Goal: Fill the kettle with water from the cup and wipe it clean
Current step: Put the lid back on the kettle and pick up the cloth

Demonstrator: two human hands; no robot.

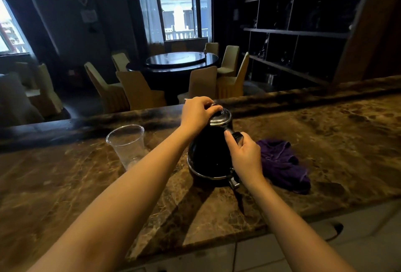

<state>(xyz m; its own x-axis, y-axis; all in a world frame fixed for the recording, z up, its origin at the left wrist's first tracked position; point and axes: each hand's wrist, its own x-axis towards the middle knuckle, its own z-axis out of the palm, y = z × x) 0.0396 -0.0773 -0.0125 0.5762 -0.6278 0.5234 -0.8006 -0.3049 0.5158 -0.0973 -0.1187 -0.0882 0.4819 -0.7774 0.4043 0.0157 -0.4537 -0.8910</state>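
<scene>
Marble-patterned brown table (314, 141) fills the lower view, its near edge running from lower left to right and its far edge raised as a darker ledge; wide bare surface lies open at the right end and toward the near left corner. Black kettle (208, 154) stands upright around the middle, closer to the far edge, its dark body hard to read and its inside hidden beneath the metal lid (220, 117). Purple cloth (282, 165) lies crumpled just beside the kettle on the right, partly hidden behind the right wrist. Clear plastic cup (128, 145) stands upright to the kettle's left, its base hidden by the left forearm; whether any water remains in it cannot be told. Left hand (198, 112) is closed over the lid's top. Right hand (246, 154) is wrapped round the kettle's handle (237, 136).
</scene>
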